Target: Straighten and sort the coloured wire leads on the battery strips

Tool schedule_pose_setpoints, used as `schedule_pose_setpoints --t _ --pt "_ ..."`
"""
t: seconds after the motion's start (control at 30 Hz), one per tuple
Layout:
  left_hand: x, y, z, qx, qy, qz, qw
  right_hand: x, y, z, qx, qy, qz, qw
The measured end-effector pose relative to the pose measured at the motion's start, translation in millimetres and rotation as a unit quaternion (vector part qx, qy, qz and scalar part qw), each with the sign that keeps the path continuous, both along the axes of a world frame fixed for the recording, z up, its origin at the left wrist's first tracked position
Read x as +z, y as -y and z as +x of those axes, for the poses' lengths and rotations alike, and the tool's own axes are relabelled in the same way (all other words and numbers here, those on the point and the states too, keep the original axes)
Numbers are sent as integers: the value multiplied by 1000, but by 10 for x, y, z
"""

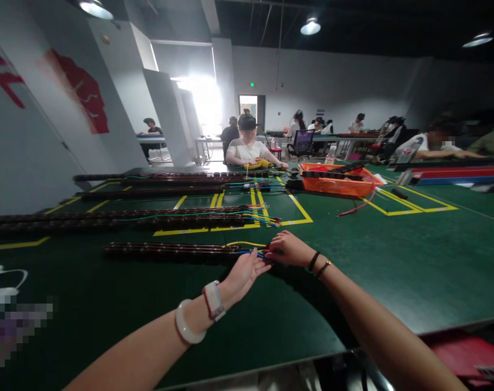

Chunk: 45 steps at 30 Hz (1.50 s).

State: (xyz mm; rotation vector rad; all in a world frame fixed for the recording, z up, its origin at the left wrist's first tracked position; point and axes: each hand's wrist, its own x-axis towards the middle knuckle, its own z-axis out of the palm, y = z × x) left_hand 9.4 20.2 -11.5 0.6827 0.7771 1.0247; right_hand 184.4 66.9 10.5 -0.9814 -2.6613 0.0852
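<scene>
A dark bundle of long rods or sleeved cables (169,251) lies on the green table, with yellow, blue and green wires (247,244) coming out of its right end. My left hand (246,273) is at that end, palm up, its fingers pressed around the blue and green wires from below. My right hand (290,250) pinches the wire tips from the right, its fingertips close to those of my left hand. The very ends of the wires are hidden between the fingers.
More dark bundles (120,218) with coloured wire ends lie behind. An orange basket (336,187) holds black parts, and a pink wire hangs out. Yellow tape (299,209) marks the green table (393,271). A person (247,146) sits opposite; a white item (2,282) lies left.
</scene>
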Motion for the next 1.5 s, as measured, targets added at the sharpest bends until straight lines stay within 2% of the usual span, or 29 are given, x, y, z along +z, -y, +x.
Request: schedule_pose_setpoints --t 0.17,0.37,0.6,0.7,0.8,0.9,1.0,1.07,1.13,1.3,1.4,1.5 --pt "42 14 -7 -2 -63 -11 998 -14 -25 26 4 24 -19 1000" --pt "75 36 -26 -48 -89 -4 995 -18 -55 45 21 30 -21 999" --pt "74 64 -32 -57 -100 38 993 -4 -39 -6 -86 71 125 986" --pt "97 76 -36 -61 -97 33 993 -39 -40 -58 -109 87 145 980" --pt "119 79 -34 -55 -84 31 994 -44 -48 -61 -119 62 125 983" --pt "116 69 -29 -52 -55 20 997 17 -33 -5 -132 1 67 989" --pt "107 67 -27 -35 -25 14 999 100 24 47 -84 -42 -75 993" --pt "116 77 -25 -18 -19 16 1000 131 70 52 -40 -43 -171 984" --pt "135 91 -22 -8 -30 9 999 132 104 34 -18 -30 -211 977" --pt "135 80 -13 -14 -50 9 999 65 79 3 11 -19 -241 970" --pt "110 60 -19 -29 -49 17 998 29 14 36 -20 -18 -178 984" --pt "109 71 -28 -71 -97 25 992 -7 -29 57 -28 -3 -106 994"
